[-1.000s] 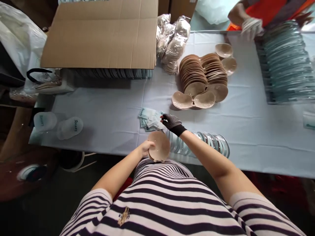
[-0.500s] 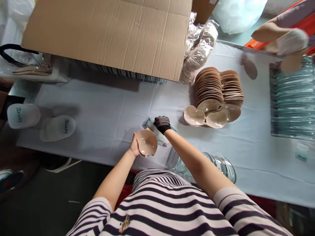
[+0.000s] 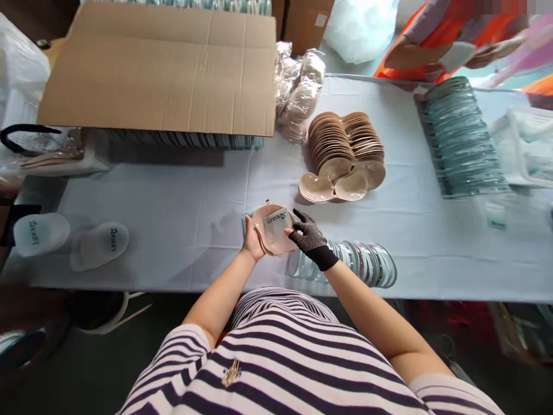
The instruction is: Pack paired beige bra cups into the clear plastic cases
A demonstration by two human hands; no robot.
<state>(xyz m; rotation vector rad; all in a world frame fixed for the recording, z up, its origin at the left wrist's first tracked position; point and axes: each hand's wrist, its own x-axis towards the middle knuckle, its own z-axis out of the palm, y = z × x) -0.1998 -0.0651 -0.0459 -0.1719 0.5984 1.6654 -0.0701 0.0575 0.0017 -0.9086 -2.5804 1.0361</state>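
Over the near part of the table, my left hand (image 3: 253, 241) grips a beige adhesive bra (image 3: 262, 249), its cups folded together. My right hand (image 3: 310, 235), in a dark dotted glove with thumb tip bare, pinches a small translucent packet (image 3: 276, 226) with "Sbeauty" lettering against the cup. Some teal-printed packets (image 3: 247, 219) lie partly hidden behind the bra. Just right of my hands, a row of clear plastic cases (image 3: 367, 262) stands along the near side. Farther back, nested beige bras (image 3: 330, 144) form a stack, with more bras (image 3: 317, 188) lying open before it.
A large cardboard sheet (image 3: 164, 75) covers rows of cases at the back left. Wrapped bras (image 3: 300, 104) lie beside it. Two frosted cases (image 3: 99, 245) sit at left. Stacked clear cases (image 3: 460, 141) and a white basket (image 3: 529, 147) stand right, near a co-worker's arm (image 3: 415, 55).
My right hand has come up from the packets on the table with one packet and brought it to the bra. My left hand has shifted slightly right and up. The view has turned right.
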